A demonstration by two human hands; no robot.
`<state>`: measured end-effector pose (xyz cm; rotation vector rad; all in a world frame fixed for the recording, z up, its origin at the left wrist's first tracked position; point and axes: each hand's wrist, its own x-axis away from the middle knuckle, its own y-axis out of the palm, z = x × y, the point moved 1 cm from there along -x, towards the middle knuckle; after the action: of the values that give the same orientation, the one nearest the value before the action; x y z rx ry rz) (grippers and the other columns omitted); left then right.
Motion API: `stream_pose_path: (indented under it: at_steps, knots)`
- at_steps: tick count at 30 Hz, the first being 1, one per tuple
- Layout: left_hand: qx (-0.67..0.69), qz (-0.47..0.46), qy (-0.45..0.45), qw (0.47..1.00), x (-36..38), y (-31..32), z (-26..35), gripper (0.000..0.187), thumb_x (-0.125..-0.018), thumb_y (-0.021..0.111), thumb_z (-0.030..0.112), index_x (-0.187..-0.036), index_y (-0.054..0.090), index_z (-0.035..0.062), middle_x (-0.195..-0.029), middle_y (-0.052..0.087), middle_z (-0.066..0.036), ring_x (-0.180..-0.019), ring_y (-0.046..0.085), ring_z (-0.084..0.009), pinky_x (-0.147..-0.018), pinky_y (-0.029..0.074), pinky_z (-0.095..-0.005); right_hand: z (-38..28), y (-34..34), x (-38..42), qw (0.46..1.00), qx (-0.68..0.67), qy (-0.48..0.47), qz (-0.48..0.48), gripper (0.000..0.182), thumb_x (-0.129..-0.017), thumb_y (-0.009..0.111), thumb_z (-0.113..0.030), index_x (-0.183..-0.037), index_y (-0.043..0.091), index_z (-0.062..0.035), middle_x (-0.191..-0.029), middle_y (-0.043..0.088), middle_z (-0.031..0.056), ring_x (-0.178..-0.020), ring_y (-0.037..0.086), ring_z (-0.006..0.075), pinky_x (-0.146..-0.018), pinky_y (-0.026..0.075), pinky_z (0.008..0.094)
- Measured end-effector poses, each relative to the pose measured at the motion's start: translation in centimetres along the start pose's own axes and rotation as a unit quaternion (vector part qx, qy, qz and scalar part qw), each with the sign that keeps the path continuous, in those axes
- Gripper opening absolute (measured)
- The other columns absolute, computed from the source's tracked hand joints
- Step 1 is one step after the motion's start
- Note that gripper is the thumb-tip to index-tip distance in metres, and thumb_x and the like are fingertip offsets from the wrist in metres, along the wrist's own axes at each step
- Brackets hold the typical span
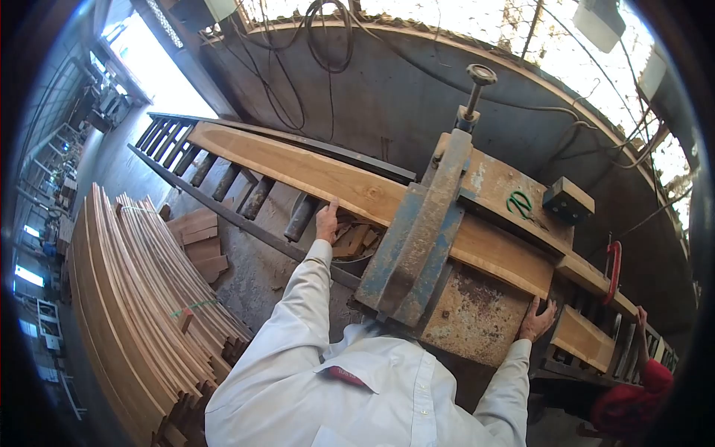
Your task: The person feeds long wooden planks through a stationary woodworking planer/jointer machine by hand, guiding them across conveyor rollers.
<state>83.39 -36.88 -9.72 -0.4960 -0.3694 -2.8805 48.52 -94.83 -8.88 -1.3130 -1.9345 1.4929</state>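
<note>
- Left hand (325,222), toward 9 o'clock of centre: curled on the near edge of the long wooden plank (313,165), probably to steady it and keep it level; the fingers below the edge are hidden.
- Right hand (538,320), at 4 o'clock: thumb and fingers spread against the near corner of the exposed board section (500,257), apparently to guide it rather than clasp it.
- The plank runs from 10 o'clock to the blue, rusted bridge (424,249); the board section emerges beyond. Whether the two are one piece cannot be told, as the bridge covers the join.
- Rust-mottled tabletop (465,320), at 4 o'clock: carries the board section from below.
- Wooden fence strip (596,281), at 3 to 4 o'clock: seemingly fastened by the red clamp (614,272) so that it cannot shift.
- Handwheel screw (481,74), at 1 o'clock: stands above the bridge, presumably for adjusting height.
- Green-handled scissors (519,201), at 3 o'clock: rest on the machine's upper plate, likely within easy reach.
- Roller conveyor (257,197), at 10 o'clock: bears the plank's far length.
- Stacked wooden strips (149,276), at 8 to 9 o'clock: bundled lengthwise, perhaps for tidy storage.
- Co-worker's red sleeve (655,376), at 4 o'clock: beside another board (583,339).
</note>
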Motion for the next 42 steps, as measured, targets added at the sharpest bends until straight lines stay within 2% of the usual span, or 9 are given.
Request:
stream_pose_path:
  at_steps: [11, 13, 15, 17, 21, 27, 30, 38, 42]
  knots:
    - [0.004, -0.054, -0.018, 0.998, 0.2, -0.5, 0.7, 0.045, -0.097, 0.060, 0.043, -0.103, 0.059, -0.0022, -0.090, 0.070, -0.015, -0.073, 0.072, -0.0273, -0.062, 0.061, -0.0389, 0.4, 0.8, 0.0, 0.999, -0.017, -0.022, 0.026, 0.066, -0.094, 0.058, -0.052, -0.136, 0.051, -0.0015, -0.148, 0.045, 0.0179, -0.141, 0.035, 0.0329, -0.118, 0.024, 0.0436]
    - [-0.012, -0.073, -0.018, 0.997, -0.2, -0.9, 0.3, 0.048, -0.097, 0.059, 0.045, -0.107, 0.058, -0.0016, -0.094, 0.070, -0.015, -0.077, 0.072, -0.0276, -0.063, 0.061, -0.0386, 2.0, 1.5, -0.5, 0.990, -0.139, 0.013, 0.015, 0.068, -0.094, 0.059, -0.051, -0.136, 0.050, 0.0006, -0.147, 0.046, 0.0198, -0.140, 0.037, 0.0327, -0.116, 0.027, 0.0412]
    - [-0.006, -0.079, -0.014, 0.997, -0.3, -1.1, 0.2, 0.048, -0.097, 0.058, 0.045, -0.111, 0.058, -0.0013, -0.098, 0.070, -0.014, -0.082, 0.072, -0.0265, -0.063, 0.061, -0.0377, -1.1, -0.3, 0.8, 0.924, -0.366, 0.109, 0.029, 0.069, -0.095, 0.059, -0.051, -0.138, 0.048, 0.0023, -0.143, 0.049, 0.0187, -0.136, 0.041, 0.0305, -0.114, 0.030, 0.0390]
    - [-0.024, -0.078, -0.023, 0.996, -0.7, -1.4, 0.0, 0.048, -0.098, 0.058, 0.044, -0.115, 0.057, -0.0010, -0.102, 0.069, -0.013, -0.085, 0.071, -0.0253, -0.064, 0.061, -0.0363, -3.0, -0.1, 2.9, 0.896, -0.422, 0.113, 0.083, 0.067, -0.097, 0.058, -0.049, -0.136, 0.047, 0.0045, -0.136, 0.052, 0.0144, -0.128, 0.047, 0.0259, -0.110, 0.034, 0.0342]
    - [-0.006, -0.091, -0.028, 0.995, -0.8, -1.5, 0.3, 0.048, -0.096, 0.062, 0.042, -0.117, 0.056, -0.0002, -0.106, 0.068, -0.013, -0.088, 0.071, -0.0248, -0.064, 0.061, -0.0362, -7.7, 3.9, 7.3, 0.791, -0.554, 0.250, 0.076, 0.060, -0.096, 0.064, -0.040, -0.132, 0.047, 0.0041, -0.132, 0.053, 0.0167, -0.115, 0.057, 0.0260, -0.094, 0.050, 0.0401]
    - [-0.035, -0.071, -0.027, 0.997, -1.4, -2.3, -0.2, 0.055, -0.093, 0.066, 0.045, -0.122, 0.054, -0.0005, -0.112, 0.064, -0.014, -0.093, 0.068, -0.0289, -0.066, 0.060, -0.0372, -16.6, 3.1, 7.1, 0.591, -0.663, 0.355, -0.294, 0.058, -0.095, 0.064, -0.039, -0.131, 0.048, 0.0036, -0.125, 0.058, 0.0196, -0.107, 0.066, 0.0323, -0.081, 0.059, 0.0390]
    - [-0.012, -0.080, -0.037, 0.996, -0.1, -1.4, 0.8, 0.058, -0.091, 0.068, 0.047, -0.120, 0.053, -0.0011, -0.110, 0.063, -0.014, -0.091, 0.067, -0.0295, -0.067, 0.060, -0.0375, -17.2, 3.5, 6.1, 0.655, -0.601, 0.344, -0.301, 0.060, -0.095, 0.065, -0.039, -0.132, 0.044, 0.0036, -0.120, 0.060, 0.0179, -0.101, 0.068, 0.0311, -0.078, 0.060, 0.0402]
    - [0.002, -0.078, -0.043, 0.996, -2.8, -2.7, -0.8, 0.056, -0.090, 0.070, 0.046, -0.122, 0.052, 0.0029, -0.109, 0.063, -0.012, -0.090, 0.067, -0.0285, -0.069, 0.060, -0.0385, -16.9, 4.0, 7.6, 0.639, -0.618, 0.355, -0.289, 0.052, -0.092, 0.068, -0.040, -0.124, 0.051, -0.0034, -0.117, 0.062, 0.0097, -0.095, 0.070, 0.0233, -0.066, 0.060, 0.0302]
    - [-0.017, -0.084, -0.021, 0.996, -4.0, -3.7, -1.9, 0.062, -0.091, 0.066, 0.050, -0.129, 0.051, 0.0025, -0.119, 0.062, -0.014, -0.103, 0.064, -0.0327, -0.089, 0.051, -0.0475, -15.8, 5.2, 9.8, 0.603, -0.655, 0.361, -0.277, 0.049, -0.092, 0.069, -0.038, -0.123, 0.052, -0.0045, -0.113, 0.064, 0.0088, -0.096, 0.069, 0.0254, -0.068, 0.060, 0.0314]
